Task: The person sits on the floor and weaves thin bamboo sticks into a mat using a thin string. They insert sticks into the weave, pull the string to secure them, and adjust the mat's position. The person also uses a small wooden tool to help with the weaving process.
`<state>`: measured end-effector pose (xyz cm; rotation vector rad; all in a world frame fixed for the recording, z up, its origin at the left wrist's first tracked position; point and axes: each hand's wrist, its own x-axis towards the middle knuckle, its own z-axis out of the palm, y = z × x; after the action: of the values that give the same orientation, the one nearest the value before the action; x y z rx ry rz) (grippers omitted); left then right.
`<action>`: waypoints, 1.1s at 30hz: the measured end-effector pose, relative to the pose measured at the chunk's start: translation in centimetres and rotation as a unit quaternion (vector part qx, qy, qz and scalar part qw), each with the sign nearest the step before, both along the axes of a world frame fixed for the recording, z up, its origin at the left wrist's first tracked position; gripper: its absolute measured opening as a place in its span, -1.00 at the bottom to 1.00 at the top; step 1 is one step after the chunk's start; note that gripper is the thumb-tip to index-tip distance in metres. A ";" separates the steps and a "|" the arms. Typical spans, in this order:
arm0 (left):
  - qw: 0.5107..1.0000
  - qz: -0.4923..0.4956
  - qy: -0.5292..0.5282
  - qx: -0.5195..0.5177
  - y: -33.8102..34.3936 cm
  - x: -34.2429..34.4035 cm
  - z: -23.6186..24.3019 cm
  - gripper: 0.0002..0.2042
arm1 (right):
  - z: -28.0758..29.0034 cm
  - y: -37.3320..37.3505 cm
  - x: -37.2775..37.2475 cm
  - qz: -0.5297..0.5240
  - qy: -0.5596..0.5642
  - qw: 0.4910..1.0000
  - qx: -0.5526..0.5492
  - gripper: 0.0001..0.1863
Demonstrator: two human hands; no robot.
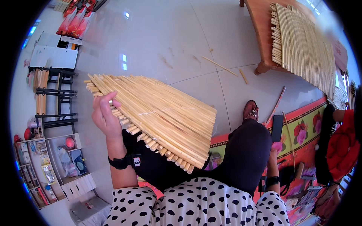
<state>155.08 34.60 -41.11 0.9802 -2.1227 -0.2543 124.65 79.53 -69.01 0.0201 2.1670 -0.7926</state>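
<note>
A mat of straw-coloured reed stalks point(162, 101), tied side by side, rests slanted over my lap. My left hand point(107, 116) grips its left edge, thumb on top and fingers curled at the stalk ends. White thread point(162, 110) lies loosely across the mat's face. Down at my right side, beside my thigh, my right hand point(273, 152) is near the floral-covered seat point(301, 132); its fingers are too small and partly hidden to read. A black phone point(277, 128) lies on that seat just beyond it.
Another reed mat point(301, 49) lies on a wooden table point(260, 34) at the far right. Loose stalk pieces point(219, 66) are on the tiled floor point(181, 37). Shelves point(52, 169) and folded black-legged frames point(56, 94) line the left. A red bundle point(341, 150) sits right.
</note>
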 end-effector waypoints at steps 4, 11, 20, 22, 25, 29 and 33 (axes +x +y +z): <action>1.000 -0.002 0.027 0.009 0.4 0.4 0.2 -0.64 | -0.4 -0.1 0.2 0.046 0.043 0.998 -0.010 -0.69; 0.995 0.050 -0.070 -0.049 0.3 0.0 0.2 -0.67 | -3.2 -0.3 0.0 -0.037 0.005 0.999 0.016 -0.68; 0.987 0.099 0.084 0.096 -1.2 0.9 -1.0 -0.55 | -5.1 -2.1 -0.7 0.036 0.057 0.997 0.033 -0.63; 0.988 0.096 0.078 0.088 -0.8 0.2 -0.7 -0.54 | -5.2 -2.6 -0.7 0.023 0.063 0.997 0.033 -0.63; 0.992 0.081 0.073 0.071 -0.7 -0.2 -0.6 -0.53 | -5.9 -2.3 -0.5 0.012 0.048 0.998 0.030 -0.64; 0.996 0.062 0.038 0.043 -0.8 0.3 -0.3 -0.54 | -7.6 -0.7 0.6 0.042 0.009 0.997 0.061 -0.66; 0.997 0.060 0.028 0.036 -0.9 0.3 -0.4 -0.52 | -9.5 0.2 1.7 0.092 0.048 0.990 0.093 -0.66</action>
<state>155.35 33.67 -41.54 1.1260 -2.0074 -0.2970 126.32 79.74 -78.56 -0.1233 2.2885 -0.4950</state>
